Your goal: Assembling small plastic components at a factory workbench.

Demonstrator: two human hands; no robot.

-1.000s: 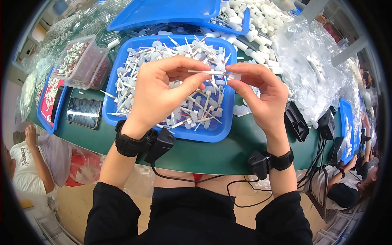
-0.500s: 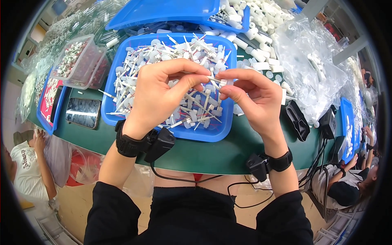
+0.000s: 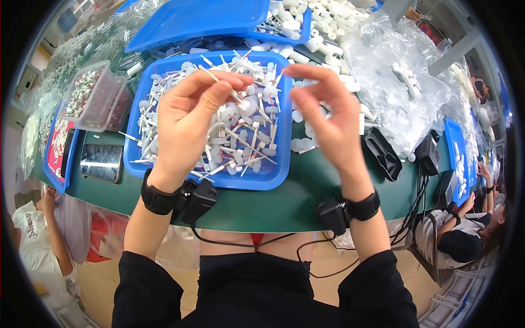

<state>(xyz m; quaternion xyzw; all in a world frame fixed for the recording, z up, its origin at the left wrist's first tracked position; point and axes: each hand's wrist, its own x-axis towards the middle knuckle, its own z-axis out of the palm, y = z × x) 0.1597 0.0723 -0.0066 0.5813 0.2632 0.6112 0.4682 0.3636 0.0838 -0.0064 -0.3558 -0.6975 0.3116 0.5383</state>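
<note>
right hand has separated from the white stick, spread and empty; left hand pinches the stick above the blue tray on the green table; co-workers appear at both sides.

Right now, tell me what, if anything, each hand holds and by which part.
The left hand pinches a thin white stick near its middle; the right hand, open and blurred, visibly holds nothing.
</note>
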